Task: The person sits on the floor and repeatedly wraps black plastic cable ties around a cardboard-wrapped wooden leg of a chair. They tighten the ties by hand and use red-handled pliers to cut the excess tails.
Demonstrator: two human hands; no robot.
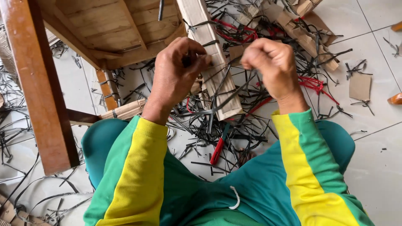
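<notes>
Left hand (178,69) and right hand (268,67), both closed, pinching a thin dark strip (228,90) between them. Running roughly side to side, sagging toward the lap, just in front of a pale wooden slat (209,37) slanting away; left hand nearer the slat. Flat, black, narrow, flexible; similar offcuts littering the tiled floor (372,138).
</notes>
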